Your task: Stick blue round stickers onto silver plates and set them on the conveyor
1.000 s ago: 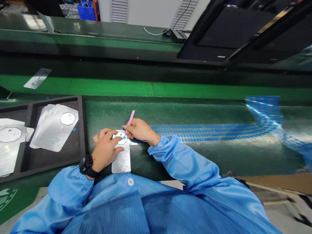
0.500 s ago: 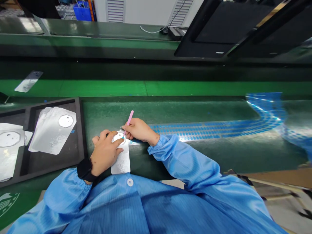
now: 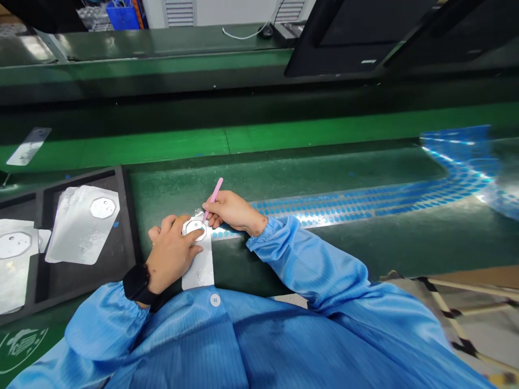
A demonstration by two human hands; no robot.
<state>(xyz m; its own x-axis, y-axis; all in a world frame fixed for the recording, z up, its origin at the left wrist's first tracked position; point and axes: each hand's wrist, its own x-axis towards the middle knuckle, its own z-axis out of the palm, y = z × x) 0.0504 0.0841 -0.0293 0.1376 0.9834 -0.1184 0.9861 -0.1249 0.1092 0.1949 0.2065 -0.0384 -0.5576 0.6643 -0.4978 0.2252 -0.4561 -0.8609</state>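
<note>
A silvery flat plate (image 3: 200, 270) with an outlined white area near its top lies on the green bench in front of me. My left hand (image 3: 172, 251) rests over the plate's left side, fingers apart. Its index finger presses on the white area beside a small blue dot (image 3: 201, 230). Pink tweezers (image 3: 216, 190) are pinched in my right hand (image 3: 233, 210), tips down at the same spot by that fingertip. Under my right wrist runs a clear strip (image 3: 324, 206) with rows of blue dots. What my left palm covers is hidden.
A black divided tray (image 3: 128, 216) at left holds stacked silvery plates (image 3: 83, 227) and more plates (image 3: 16, 270). One loose plate (image 3: 28, 146) lies farther back. Dark panels (image 3: 348, 38) lean at the upper right. The dotted strip bends backward on the far right.
The view has shifted and tilted slightly. The tweezers have moved a little at the plate, and both hands keep nearly the same places on it.
</note>
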